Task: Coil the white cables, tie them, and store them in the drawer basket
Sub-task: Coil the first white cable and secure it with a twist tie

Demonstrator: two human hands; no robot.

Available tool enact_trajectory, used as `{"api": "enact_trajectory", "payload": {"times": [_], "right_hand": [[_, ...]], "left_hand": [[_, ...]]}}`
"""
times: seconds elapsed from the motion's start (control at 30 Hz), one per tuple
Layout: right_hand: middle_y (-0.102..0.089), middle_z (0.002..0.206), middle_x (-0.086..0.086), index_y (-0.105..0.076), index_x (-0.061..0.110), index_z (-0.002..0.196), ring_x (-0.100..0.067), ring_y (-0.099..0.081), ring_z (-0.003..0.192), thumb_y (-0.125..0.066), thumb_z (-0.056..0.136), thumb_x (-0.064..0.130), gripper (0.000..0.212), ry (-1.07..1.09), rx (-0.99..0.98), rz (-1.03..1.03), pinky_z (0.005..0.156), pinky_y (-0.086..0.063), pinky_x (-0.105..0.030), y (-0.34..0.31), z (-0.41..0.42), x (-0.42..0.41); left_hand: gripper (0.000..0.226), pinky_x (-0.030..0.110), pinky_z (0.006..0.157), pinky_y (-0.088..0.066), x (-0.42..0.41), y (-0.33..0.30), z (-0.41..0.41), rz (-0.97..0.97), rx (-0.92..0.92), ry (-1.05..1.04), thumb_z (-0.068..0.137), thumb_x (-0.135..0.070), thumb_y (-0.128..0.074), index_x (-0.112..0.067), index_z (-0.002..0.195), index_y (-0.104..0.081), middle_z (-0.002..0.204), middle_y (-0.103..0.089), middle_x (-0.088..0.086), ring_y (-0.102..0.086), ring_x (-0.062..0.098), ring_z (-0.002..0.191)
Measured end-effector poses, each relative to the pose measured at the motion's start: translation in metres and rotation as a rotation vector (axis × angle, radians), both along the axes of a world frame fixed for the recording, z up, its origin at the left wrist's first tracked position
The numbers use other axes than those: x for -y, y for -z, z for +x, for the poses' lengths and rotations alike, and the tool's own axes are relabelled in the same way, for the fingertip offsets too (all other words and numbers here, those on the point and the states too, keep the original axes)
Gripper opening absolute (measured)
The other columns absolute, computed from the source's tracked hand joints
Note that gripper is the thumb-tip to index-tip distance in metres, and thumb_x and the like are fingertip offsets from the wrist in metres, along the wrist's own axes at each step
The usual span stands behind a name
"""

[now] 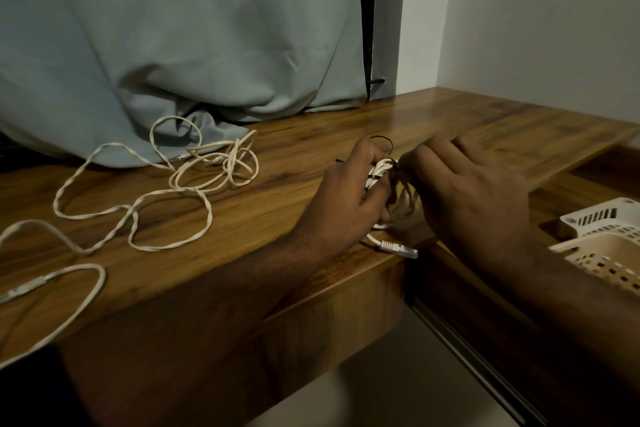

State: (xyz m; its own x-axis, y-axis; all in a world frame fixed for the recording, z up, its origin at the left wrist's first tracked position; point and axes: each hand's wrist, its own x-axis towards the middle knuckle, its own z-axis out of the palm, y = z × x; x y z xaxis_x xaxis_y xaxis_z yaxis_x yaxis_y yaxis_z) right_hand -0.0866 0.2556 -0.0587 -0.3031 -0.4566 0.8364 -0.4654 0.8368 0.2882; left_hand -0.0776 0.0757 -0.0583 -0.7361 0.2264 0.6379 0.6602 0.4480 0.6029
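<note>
A coiled white cable (381,168) sits near the front edge of the wooden desk (294,163). My left hand (349,191) grips the coil. A thin black tie (381,140) runs around the bundle and loops up behind my fingers. My right hand (474,191) pinches the tie at the coil's top right. The cable's clear plug (398,248) lies at the desk edge below my hands. A second white cable (138,204) sprawls loose across the left of the desk. White slotted baskets (609,239) sit in the open drawer at the right.
A pale blue-grey cloth (194,45) hangs behind the desk and bunches onto its back left. The open drawer's dark front (485,315) juts out below my right forearm. A white wall corner (519,28) stands at the back right.
</note>
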Motion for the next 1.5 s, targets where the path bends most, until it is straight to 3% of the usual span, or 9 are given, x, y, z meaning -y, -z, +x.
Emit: {"api": "enact_trajectory", "payload": {"times": [0.3, 0.4, 0.47, 0.63, 0.83, 1.07, 1.2, 1.33, 1.5], "right_hand": [[-0.060, 0.099, -0.006, -0.064, 0.013, 0.108, -0.023, -0.051, 0.078, -0.049, 0.103, 0.027, 0.021, -0.030, 0.115, -0.089, 0.049, -0.027, -0.028, -0.001, 0.000, 0.000], [-0.059, 0.099, -0.005, -0.062, 0.013, 0.111, -0.018, -0.047, 0.076, -0.051, 0.102, 0.025, 0.019, -0.036, 0.146, -0.083, 0.051, -0.023, -0.025, -0.001, 0.000, 0.001], [-0.060, 0.098, -0.005, -0.063, 0.012, 0.111, -0.012, -0.040, 0.075, -0.055, 0.101, 0.023, 0.017, -0.041, 0.161, -0.093, 0.049, -0.017, -0.023, -0.001, 0.001, 0.001], [-0.062, 0.099, -0.004, -0.062, 0.012, 0.115, -0.011, -0.046, 0.076, -0.053, 0.104, 0.031, 0.024, -0.080, 0.198, -0.103, 0.049, -0.018, -0.021, -0.001, 0.002, 0.003], [-0.058, 0.105, -0.004, -0.050, 0.014, 0.127, 0.000, -0.036, 0.082, -0.042, 0.105, 0.047, 0.041, -0.134, 0.273, -0.120, 0.049, -0.025, -0.016, 0.007, -0.004, 0.004], [-0.029, 0.152, -0.010, -0.027, 0.014, 0.157, -0.009, -0.044, 0.108, -0.043, 0.099, 0.054, 0.072, -0.226, 0.573, -0.119, 0.086, -0.044, -0.030, 0.019, -0.015, -0.002], [-0.051, 0.134, -0.001, -0.046, 0.018, 0.143, -0.013, -0.052, 0.109, -0.046, 0.097, 0.060, 0.062, -0.230, 0.607, -0.127, 0.086, -0.047, -0.034, 0.019, -0.021, -0.007], [-0.055, 0.102, 0.013, -0.057, 0.023, 0.122, -0.004, -0.044, 0.089, -0.066, 0.092, 0.049, 0.041, -0.288, 0.607, -0.126, 0.070, -0.033, -0.027, 0.020, -0.020, -0.008], [-0.051, 0.086, 0.016, -0.060, 0.026, 0.102, -0.006, -0.043, 0.076, -0.072, 0.086, 0.051, 0.032, -0.223, 0.525, -0.113, 0.067, -0.029, -0.028, 0.016, -0.015, -0.009]], "left_hand": [[0.006, 0.024, 0.059, -0.053, -0.002, 0.001, -0.001, 0.038, 0.013, 0.009, 0.104, -0.011, -0.056, -0.008, 0.105, -0.052, 0.072, -0.067, -0.005, -0.068, 0.006, 0.061], [0.017, 0.039, 0.070, -0.057, -0.003, 0.001, -0.002, 0.033, 0.008, -0.027, 0.100, -0.014, -0.062, -0.009, 0.115, -0.055, 0.089, -0.071, 0.000, -0.070, 0.012, 0.079], [0.026, 0.038, 0.079, -0.056, -0.002, 0.002, -0.003, 0.031, -0.004, -0.048, 0.097, -0.010, -0.065, -0.011, 0.121, -0.055, 0.102, -0.071, -0.001, -0.069, 0.010, 0.092], [0.036, 0.036, 0.090, -0.056, -0.001, 0.005, -0.006, 0.000, -0.038, -0.125, 0.095, -0.012, -0.068, -0.023, 0.124, -0.050, 0.116, -0.068, -0.009, -0.067, 0.005, 0.106], [0.040, 0.050, 0.100, -0.050, 0.004, 0.001, -0.009, -0.047, -0.090, -0.202, 0.092, -0.014, -0.069, -0.036, 0.117, -0.047, 0.107, -0.062, -0.031, -0.063, -0.003, 0.109], [0.050, 0.052, 0.109, -0.036, 0.014, -0.007, -0.013, -0.127, -0.025, -0.198, 0.086, -0.009, -0.073, -0.032, 0.125, -0.052, 0.113, -0.072, -0.018, -0.064, 0.001, 0.113], [0.055, 0.054, 0.100, -0.049, 0.019, -0.009, -0.014, -0.101, 0.020, -0.115, 0.084, -0.002, -0.071, -0.031, 0.127, -0.051, 0.108, -0.072, -0.019, -0.068, -0.006, 0.103], [0.056, 0.019, 0.085, -0.054, 0.022, -0.010, -0.013, -0.085, 0.017, -0.069, 0.085, 0.006, -0.070, -0.023, 0.130, -0.054, 0.107, -0.071, -0.014, -0.069, -0.005, 0.098], [0.059, 0.027, 0.094, -0.053, 0.029, -0.012, -0.017, -0.096, 0.006, -0.094, 0.084, -0.006, -0.077, -0.025, 0.133, -0.052, 0.119, -0.071, -0.012, -0.063, -0.003, 0.113]]}}
